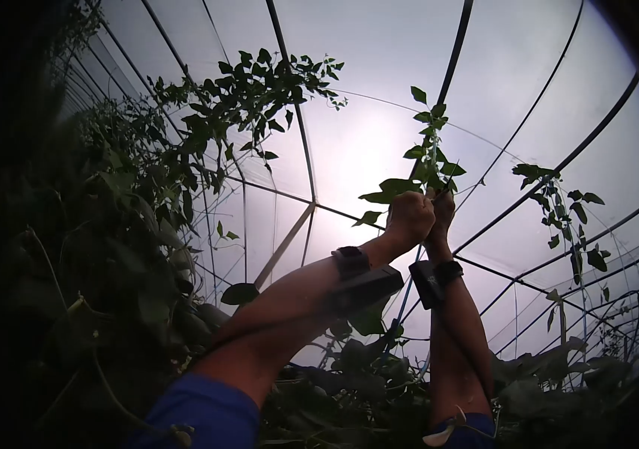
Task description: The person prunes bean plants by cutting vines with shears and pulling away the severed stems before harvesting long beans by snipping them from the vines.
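Note:
Both my arms reach up overhead towards a leafy climbing vine (431,142) that stands against the bright roof. My left hand (411,218) is closed in a fist at the lower part of the vine, where leaves spread out beside the knuckles. Close against it, partly behind, my right hand (442,217) is closed around the same stem. A pale string runs along the vine, and a bluish string (407,293) hangs below the hands. The fingertips and the exact grip are hidden. Dark devices are strapped to my left wrist (351,262) and right wrist (448,272).
Dark curved metal hoops (308,161) carry the translucent greenhouse film (379,45). Dense foliage (110,299) fills the left side and bottom. More vines hang at the upper left (259,90) and at the right (570,217), with thin wires crossing between hoops.

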The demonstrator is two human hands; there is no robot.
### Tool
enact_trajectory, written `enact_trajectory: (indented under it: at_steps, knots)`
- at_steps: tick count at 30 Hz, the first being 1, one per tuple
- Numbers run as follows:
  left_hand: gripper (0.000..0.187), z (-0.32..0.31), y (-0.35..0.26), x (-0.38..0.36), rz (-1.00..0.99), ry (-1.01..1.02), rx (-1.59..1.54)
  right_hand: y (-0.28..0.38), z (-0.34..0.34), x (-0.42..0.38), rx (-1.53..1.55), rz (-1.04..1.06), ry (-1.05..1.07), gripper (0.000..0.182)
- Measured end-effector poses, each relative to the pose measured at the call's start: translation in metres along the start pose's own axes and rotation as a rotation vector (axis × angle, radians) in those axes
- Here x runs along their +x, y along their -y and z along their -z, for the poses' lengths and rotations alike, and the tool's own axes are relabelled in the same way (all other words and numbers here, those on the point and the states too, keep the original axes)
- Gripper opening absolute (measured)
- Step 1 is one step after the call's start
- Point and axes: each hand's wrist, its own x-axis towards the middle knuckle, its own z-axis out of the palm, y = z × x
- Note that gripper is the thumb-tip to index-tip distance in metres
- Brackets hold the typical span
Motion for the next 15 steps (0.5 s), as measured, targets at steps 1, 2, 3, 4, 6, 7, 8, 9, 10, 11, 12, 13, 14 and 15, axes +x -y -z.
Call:
enact_trajectory:
  at_steps: [1,2,3,4,6,7,8,9,10,11,12,13,14,15]
  knots:
    - [0.031,-0.006,-0.008,-0.003,-0.047,-0.017,0.002,-0.003,0.007,0.001,0.055,-0.029,-0.006,0.014]
    - [0.031,-0.011,-0.015,-0.008,-0.087,-0.033,0.006,-0.007,0.015,-0.002,0.109,-0.063,-0.008,0.014]
    - [0.029,-0.017,-0.022,-0.013,-0.093,-0.026,0.044,-0.013,0.027,-0.014,0.186,-0.129,-0.01,0.016]
    - [0.029,-0.019,-0.03,-0.021,-0.085,-0.024,0.035,-0.001,0.037,-0.03,0.235,-0.188,-0.019,0.017]
    - [0.027,-0.017,-0.043,-0.048,-0.2,0.17,0.187,0.008,0.053,-0.075,0.385,-0.346,-0.059,0.018]
    - [0.024,-0.009,-0.054,-0.065,-0.227,0.304,0.247,0.014,0.056,-0.103,0.49,-0.439,-0.086,0.018]
    - [0.023,0.002,-0.064,-0.085,-0.295,0.366,0.264,0.016,0.061,-0.132,0.597,-0.54,-0.115,0.019]
    - [0.023,0.016,-0.073,-0.105,-0.288,0.449,0.352,0.018,0.067,-0.158,0.719,-0.639,-0.153,0.019]
    - [0.023,0.03,-0.078,-0.125,-0.252,0.534,0.371,0.021,0.071,-0.183,0.861,-0.743,-0.193,0.02]
    - [0.023,0.04,-0.074,-0.147,-0.228,0.549,0.322,0.023,0.077,-0.202,0.986,-0.813,-0.227,0.02]
    - [0.023,0.054,-0.08,-0.165,-0.143,0.581,0.327,0.026,0.082,-0.214,1.086,-0.868,-0.258,0.021]
    - [0.024,0.07,-0.087,-0.181,-0.159,0.514,0.262,0.038,0.089,-0.218,1.085,-0.886,-0.251,0.021]
    - [0.03,0.086,-0.095,-0.191,-0.144,0.507,0.275,0.061,0.105,-0.223,0.776,-0.825,-0.155,0.022]
    - [0.037,0.1,-0.102,-0.199,-0.157,0.453,0.222,0.084,0.118,-0.223,0.49,-0.744,-0.067,0.023]
